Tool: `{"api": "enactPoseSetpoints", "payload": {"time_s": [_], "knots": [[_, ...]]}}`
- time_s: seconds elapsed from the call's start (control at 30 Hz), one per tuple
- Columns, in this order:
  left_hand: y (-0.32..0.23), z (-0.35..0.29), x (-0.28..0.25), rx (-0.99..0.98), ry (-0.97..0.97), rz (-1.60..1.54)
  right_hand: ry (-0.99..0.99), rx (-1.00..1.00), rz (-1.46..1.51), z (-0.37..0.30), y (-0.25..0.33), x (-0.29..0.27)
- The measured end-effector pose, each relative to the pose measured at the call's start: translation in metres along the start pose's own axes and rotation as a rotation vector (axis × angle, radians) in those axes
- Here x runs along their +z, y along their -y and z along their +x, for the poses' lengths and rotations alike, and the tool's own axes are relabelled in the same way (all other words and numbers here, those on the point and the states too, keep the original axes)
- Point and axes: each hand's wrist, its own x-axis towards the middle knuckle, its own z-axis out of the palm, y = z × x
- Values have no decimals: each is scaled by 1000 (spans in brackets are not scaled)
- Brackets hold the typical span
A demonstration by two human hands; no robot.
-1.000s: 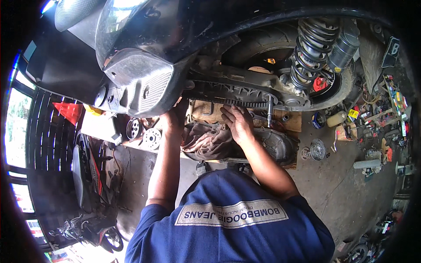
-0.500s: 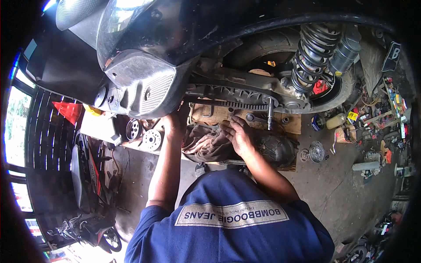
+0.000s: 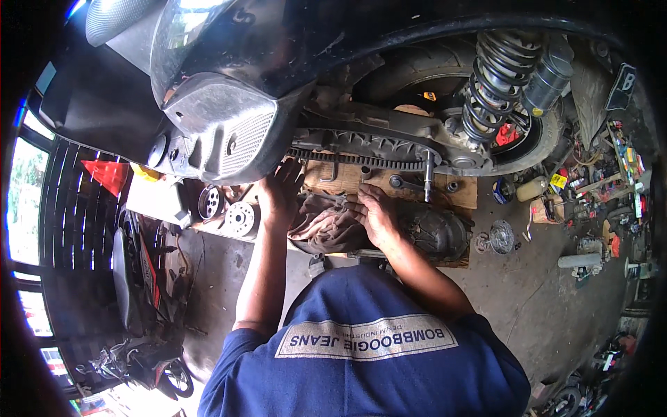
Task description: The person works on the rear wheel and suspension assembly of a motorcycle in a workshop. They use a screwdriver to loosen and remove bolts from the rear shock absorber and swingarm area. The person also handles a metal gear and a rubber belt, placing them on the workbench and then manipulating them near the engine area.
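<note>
My left hand (image 3: pixel 279 193) is just below the scooter's grey ribbed footrest panel (image 3: pixel 229 135), at the left end of a toothed drive belt (image 3: pixel 361 161). Its fingers are stretched out and a little apart, with nothing seen in them; whether the tips touch the belt I cannot tell. Over the right edge of a crumpled brown rag (image 3: pixel 323 226), my right hand (image 3: pixel 376 217) hovers with loosely spread fingers and holds nothing visible. The belt runs along the open drive case (image 3: pixel 375 144), and a metal shaft (image 3: pixel 429 177) sticks out at its right end.
A cardboard sheet (image 3: pixel 451 199) under the case carries a hex key, a wrench and a dark cover (image 3: pixel 434 233). Round metal pulleys (image 3: pixel 240 219) lie at left. The rear shock spring (image 3: pixel 497 87) and wheel are at upper right; a metal disc (image 3: pixel 501 237) lies on the floor.
My left hand's fingers have come out from behind the footrest panel and now show, stretched out. My right hand has shifted only slightly, its fingers a little lower.
</note>
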Motion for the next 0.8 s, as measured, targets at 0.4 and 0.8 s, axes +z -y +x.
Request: {"api": "enactPoseSetpoints", "payload": {"time_s": [0.4,0.8], "knots": [[-3,6,3,40,105,-64,-14,-20,-8,-6,0,-3],[-8,2,7,51,131,-124,-24,-5,-48,-8,-2,-7]]}}
